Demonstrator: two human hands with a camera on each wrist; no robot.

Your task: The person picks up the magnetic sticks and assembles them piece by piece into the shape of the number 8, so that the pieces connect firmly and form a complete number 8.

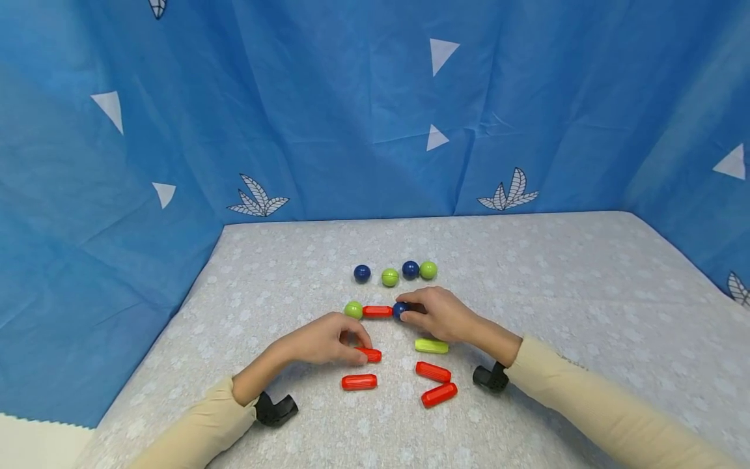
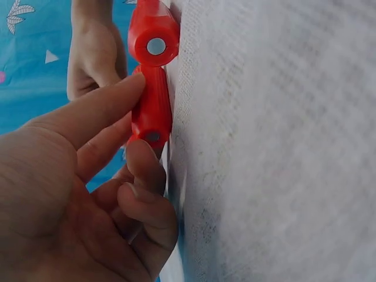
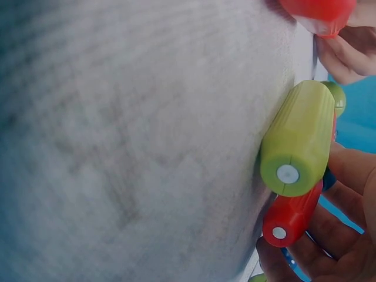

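Lying between the hands (image 1: pixel 331 340), a red rod (image 1: pixel 377 311).

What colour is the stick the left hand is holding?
Red. The stick pinched by the left hand shows best in the left wrist view.

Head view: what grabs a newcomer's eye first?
Mid-table, a chain: green ball, red rod, blue ball, the last pinched by the right hand. The left hand pinches another red stick nearer the person. Four loose balls line up behind.
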